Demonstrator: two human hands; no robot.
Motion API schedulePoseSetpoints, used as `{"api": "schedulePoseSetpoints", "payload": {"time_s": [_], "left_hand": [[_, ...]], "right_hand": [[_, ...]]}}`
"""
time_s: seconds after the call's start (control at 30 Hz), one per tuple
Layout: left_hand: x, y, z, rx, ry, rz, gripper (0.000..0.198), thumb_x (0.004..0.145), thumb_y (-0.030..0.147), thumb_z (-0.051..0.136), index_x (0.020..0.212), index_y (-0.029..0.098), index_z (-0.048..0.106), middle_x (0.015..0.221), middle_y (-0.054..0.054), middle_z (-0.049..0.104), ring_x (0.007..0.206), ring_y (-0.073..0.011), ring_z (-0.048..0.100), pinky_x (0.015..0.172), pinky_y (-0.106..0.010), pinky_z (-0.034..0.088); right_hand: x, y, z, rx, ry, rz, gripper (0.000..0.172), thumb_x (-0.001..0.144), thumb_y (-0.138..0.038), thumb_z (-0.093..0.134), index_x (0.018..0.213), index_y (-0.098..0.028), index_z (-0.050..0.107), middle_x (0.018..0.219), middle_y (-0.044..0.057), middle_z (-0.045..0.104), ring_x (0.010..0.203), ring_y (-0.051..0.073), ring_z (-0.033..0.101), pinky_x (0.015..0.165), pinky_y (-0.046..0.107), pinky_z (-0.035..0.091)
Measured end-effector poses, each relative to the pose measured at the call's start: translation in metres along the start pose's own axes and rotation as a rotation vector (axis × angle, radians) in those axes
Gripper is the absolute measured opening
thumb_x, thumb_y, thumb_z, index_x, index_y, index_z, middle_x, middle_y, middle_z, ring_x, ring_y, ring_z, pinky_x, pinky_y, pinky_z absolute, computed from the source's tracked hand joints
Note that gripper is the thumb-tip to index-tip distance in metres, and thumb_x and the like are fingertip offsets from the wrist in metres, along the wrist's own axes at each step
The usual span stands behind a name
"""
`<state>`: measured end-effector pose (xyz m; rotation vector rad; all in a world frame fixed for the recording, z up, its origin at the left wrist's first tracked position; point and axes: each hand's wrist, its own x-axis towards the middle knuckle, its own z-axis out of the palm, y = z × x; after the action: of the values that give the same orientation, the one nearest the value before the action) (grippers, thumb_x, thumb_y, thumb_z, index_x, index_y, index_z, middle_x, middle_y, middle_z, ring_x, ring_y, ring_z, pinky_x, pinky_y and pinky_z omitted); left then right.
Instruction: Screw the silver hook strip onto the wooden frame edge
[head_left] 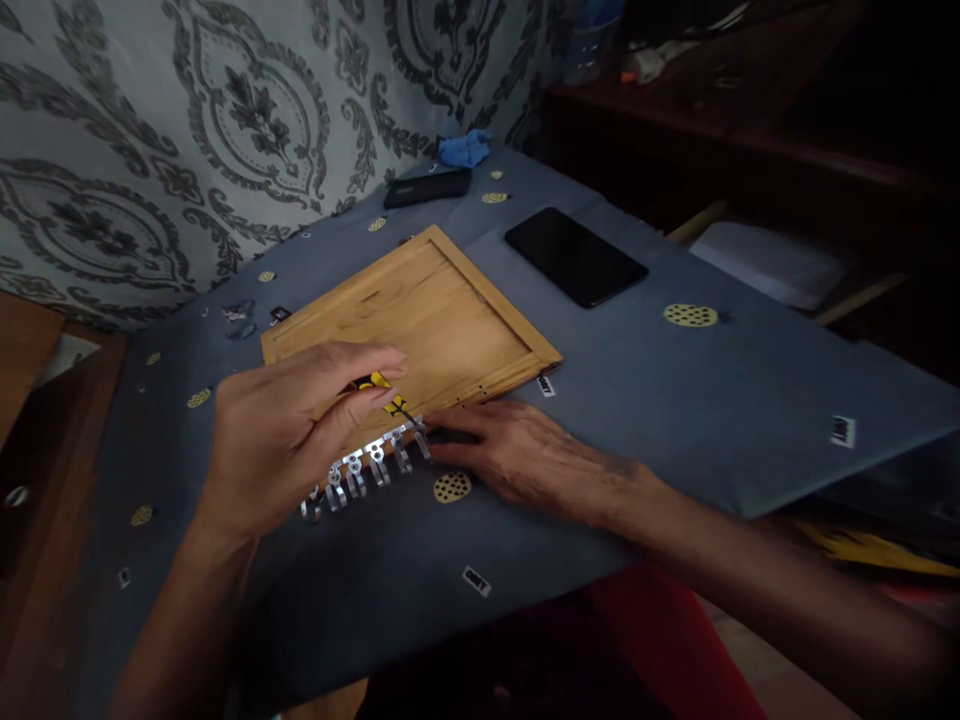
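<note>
Small white label prints [477,581] dotted the blue-grey tablecloth [615,430], their dark lettering too blurred to read surely. The left hand [277,430] was closed in a pinch around a yellow-and-black screwdriver [393,404], its tip at the right end of a metal hook rail [377,455] on the wooden panel's [442,310] near edge. The right hand [517,450], fingers partly spread, lay just right of the rail; whether it gripped anything could not be told.

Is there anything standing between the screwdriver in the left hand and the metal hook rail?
Nothing visible does. The screwdriver points at the right end of the metal hook rail; the right hand lies beside that end, not in between.
</note>
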<state>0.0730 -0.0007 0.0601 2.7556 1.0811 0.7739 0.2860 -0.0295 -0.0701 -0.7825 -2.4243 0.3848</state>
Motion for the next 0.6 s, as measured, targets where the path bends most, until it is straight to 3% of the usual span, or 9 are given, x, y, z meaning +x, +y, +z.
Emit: {"api": "schedulePoseSetpoints", "payload": {"time_s": [0.33, 0.47, 0.6], "left_hand": [[0.002, -0.007, -0.003, -0.169, -0.068, -0.008, 0.022, 0.091, 0.023, 0.069, 0.111, 0.034, 0.071, 0.104, 0.006, 0.078, 0.091, -0.0152, 0.075, 0.082, -0.028, 0.064], [-0.007, 0.0, 0.004, -0.066, 0.025, -0.088, 0.019, 0.092, 0.024, 0.067, 0.109, 0.032, 0.071, 0.1, 0.007, 0.078, 0.086, -0.0135, 0.075, 0.078, -0.027, 0.063], [-0.02, 0.005, 0.002, -0.015, 0.23, -0.185, 0.019, 0.093, 0.024, 0.066, 0.108, 0.034, 0.072, 0.098, 0.008, 0.077, 0.086, -0.0139, 0.073, 0.075, -0.028, 0.06]], "right_hand": [[-0.001, 0.0, 0.0, -0.012, 0.021, 0.001, 0.039, 0.085, -0.001, 0.062, 0.117, -0.023, 0.068, 0.135, 0.008, 0.065, 0.107, 0.022, 0.07, 0.09, 0.037, 0.057], [0.0, 0.0, -0.001, -0.005, 0.026, -0.014, 0.043, 0.084, 0.001, 0.06, 0.119, -0.022, 0.068, 0.133, 0.008, 0.066, 0.11, 0.023, 0.068, 0.093, 0.038, 0.056], [0.001, -0.001, -0.003, -0.021, 0.009, -0.006, 0.04, 0.084, 0.001, 0.061, 0.117, -0.021, 0.069, 0.132, 0.009, 0.066, 0.105, 0.023, 0.071, 0.088, 0.038, 0.058]]}}
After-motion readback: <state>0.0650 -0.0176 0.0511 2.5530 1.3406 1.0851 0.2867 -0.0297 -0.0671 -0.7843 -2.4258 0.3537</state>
